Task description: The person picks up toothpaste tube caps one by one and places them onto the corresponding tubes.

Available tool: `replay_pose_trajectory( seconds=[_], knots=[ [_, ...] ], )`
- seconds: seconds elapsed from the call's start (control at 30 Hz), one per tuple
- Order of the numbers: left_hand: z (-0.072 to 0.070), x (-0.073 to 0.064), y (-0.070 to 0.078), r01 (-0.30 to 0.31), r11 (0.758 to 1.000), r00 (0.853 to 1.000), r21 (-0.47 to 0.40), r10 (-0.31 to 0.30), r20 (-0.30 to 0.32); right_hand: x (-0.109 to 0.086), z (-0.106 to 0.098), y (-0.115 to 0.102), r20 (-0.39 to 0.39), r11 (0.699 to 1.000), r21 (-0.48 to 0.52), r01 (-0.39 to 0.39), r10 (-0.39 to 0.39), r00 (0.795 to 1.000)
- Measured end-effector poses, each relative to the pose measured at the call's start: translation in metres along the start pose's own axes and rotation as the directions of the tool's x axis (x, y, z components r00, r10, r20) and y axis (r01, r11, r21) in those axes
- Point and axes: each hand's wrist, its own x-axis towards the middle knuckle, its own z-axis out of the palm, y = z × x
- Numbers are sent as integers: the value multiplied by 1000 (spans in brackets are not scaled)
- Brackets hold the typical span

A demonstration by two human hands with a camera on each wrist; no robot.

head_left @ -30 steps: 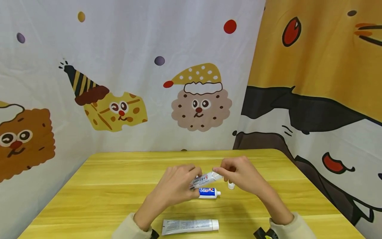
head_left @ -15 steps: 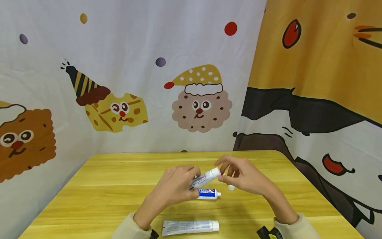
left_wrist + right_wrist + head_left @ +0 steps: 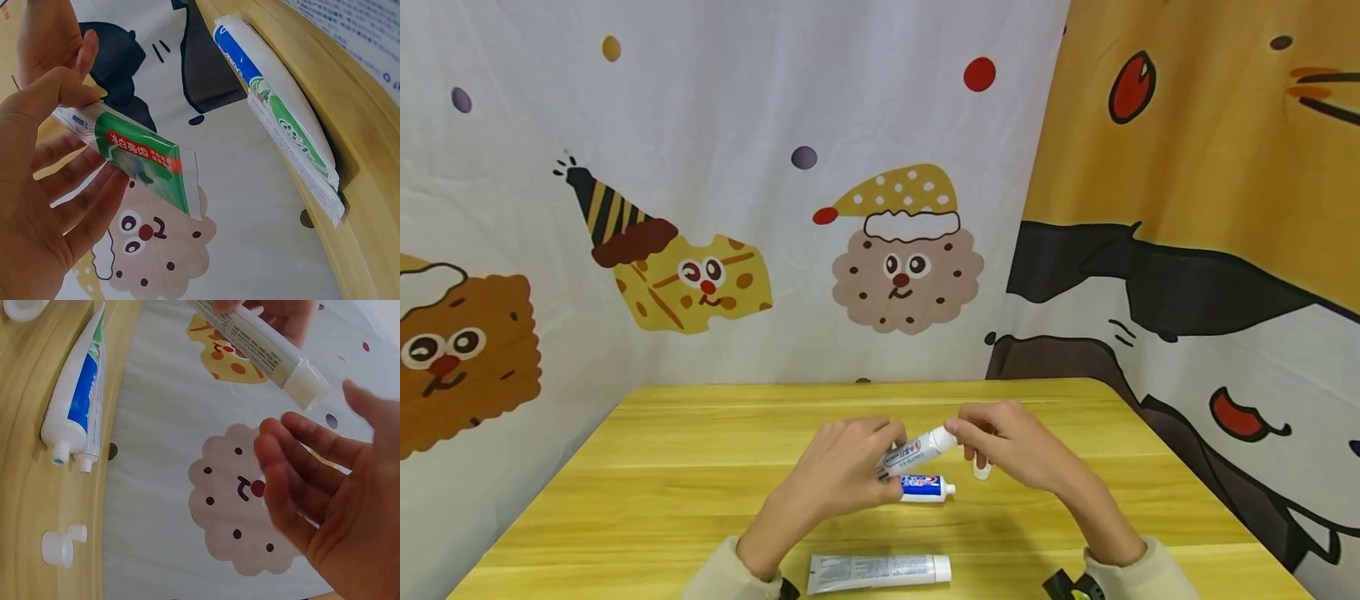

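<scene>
My left hand [image 3: 842,467] grips a toothpaste tube [image 3: 913,452] between thumb and fingers, its white cap tilted up toward the right. In the left wrist view the tube's flat green end [image 3: 150,165] sticks out past the fingers. My right hand [image 3: 1015,446] is at the white cap [image 3: 306,386], its relaxed fingers curved below it. A gap shows between fingertips and cap in the right wrist view. Under the held tube lies an uncapped blue-and-white toothpaste tube [image 3: 925,488], with a thinner uncapped tube [image 3: 94,422] alongside it.
A capped silver-white toothpaste tube [image 3: 872,572] lies near the front of the wooden table [image 3: 700,500]. Two loose white caps, a larger one [image 3: 57,549] and a smaller one [image 3: 77,533], sit together right of the uncapped tubes. A printed curtain [image 3: 722,108] hangs behind.
The right hand's fingers came off the cap and spread, then moved back to it. The left hand keeps its grip on the tube, almost unmoved.
</scene>
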Motion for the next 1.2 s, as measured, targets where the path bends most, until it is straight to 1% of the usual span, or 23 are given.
replay_pose_trajectory(
  seconds=[0.1,0.27,0.4,0.63,0.9,1.0,1.1,1.17,1.2],
  knots=[
    [-1,0,0,2,1000,1000,-2,-2,6,-2,-2,-2,-14,1000,15,7,-7,1000],
    [-1,0,0,4,1000,1000,-5,-4,13,-3,-5,-3,-13,996,13,91,-91,996],
    [0,0,0,0,1000,1000,2,0,15,-3,-4,-3,2,993,0,119,-119,993],
    [2,0,0,-24,1000,1000,21,23,10,-2,-3,-1,7,993,-51,108,-108,994],
    [2,0,1,-38,998,999,47,38,-6,1,0,2,25,995,-50,89,-88,996],
    [1,0,1,-34,999,999,39,34,-6,1,0,2,31,998,-22,60,-59,998],
    [1,0,1,-27,999,1000,25,27,-5,0,-2,1,45,998,58,24,-27,999],
    [0,0,1,-26,999,1000,21,26,-4,-2,-4,0,48,994,112,19,-24,999],
    [0,0,0,-25,1000,1000,19,25,-3,-2,-5,-1,45,992,127,28,-34,998]
  ],
)
